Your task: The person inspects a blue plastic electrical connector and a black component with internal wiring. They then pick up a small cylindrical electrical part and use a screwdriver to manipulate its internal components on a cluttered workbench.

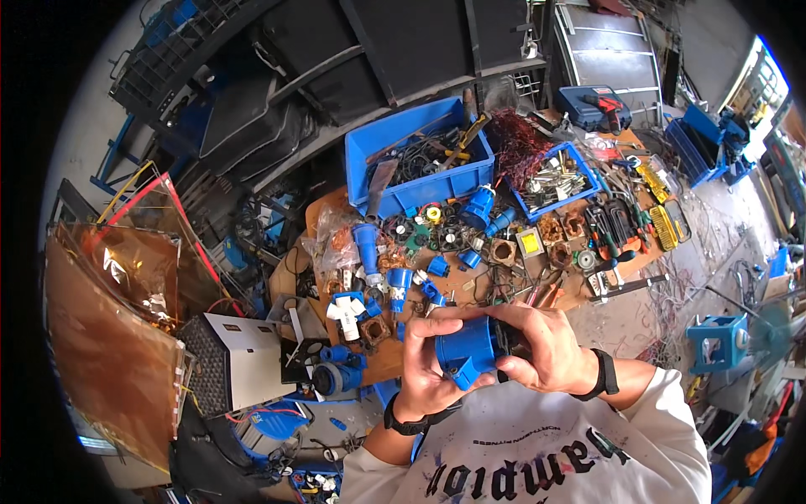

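Observation:
My left hand (420,361) is wrapped round a blue cylindrical plastic housing (462,349) with a small boxy projection on its lower side. My right hand (546,353) grips its right end, where a dark inner part (504,338) shows between my fingers; its exact shape is hidden. Just beyond my hands, blue plug housings (399,286), white plastic fittings (347,321) and corroded square metal parts (374,328) lie on the wooden bench (369,365).
Blue crates (369,151) of cables and tools, hand tools (613,227) and a drill case (578,107) crowd the bench's back and right. A white perforated-sided box (248,357) and copper-coloured panels (117,336) stand left. A blue fan-like machine (718,340) stands right.

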Demonstrator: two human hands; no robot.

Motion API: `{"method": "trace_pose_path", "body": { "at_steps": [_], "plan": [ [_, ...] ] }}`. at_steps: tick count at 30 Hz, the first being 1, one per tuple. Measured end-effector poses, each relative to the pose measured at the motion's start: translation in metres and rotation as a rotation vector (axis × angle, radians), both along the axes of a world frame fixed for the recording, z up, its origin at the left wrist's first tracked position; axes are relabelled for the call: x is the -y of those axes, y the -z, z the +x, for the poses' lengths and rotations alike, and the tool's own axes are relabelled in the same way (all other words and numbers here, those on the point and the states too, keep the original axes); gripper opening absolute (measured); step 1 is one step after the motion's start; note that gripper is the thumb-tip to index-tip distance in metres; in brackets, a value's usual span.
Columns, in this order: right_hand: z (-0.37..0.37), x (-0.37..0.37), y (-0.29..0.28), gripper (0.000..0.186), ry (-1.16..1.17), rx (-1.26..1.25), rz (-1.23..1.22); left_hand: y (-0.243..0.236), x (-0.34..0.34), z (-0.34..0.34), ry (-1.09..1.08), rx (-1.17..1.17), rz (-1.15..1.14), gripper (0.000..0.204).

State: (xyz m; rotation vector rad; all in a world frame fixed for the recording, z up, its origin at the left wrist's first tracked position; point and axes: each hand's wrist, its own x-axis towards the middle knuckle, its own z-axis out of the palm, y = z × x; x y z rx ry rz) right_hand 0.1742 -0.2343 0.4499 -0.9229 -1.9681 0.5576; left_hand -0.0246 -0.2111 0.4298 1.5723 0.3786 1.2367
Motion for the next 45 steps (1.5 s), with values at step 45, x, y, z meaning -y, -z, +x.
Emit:
{"method": "trace_pose_path", "body": {
  "at_steps": [45],
  "plan": [
    [0.0, 0.019, -0.02, 0.056, -0.09, -0.369, -0.341, 0.008, 0.022, 0.002, 0.251, 0.285, -0.837, 0.083]
  ]
}}
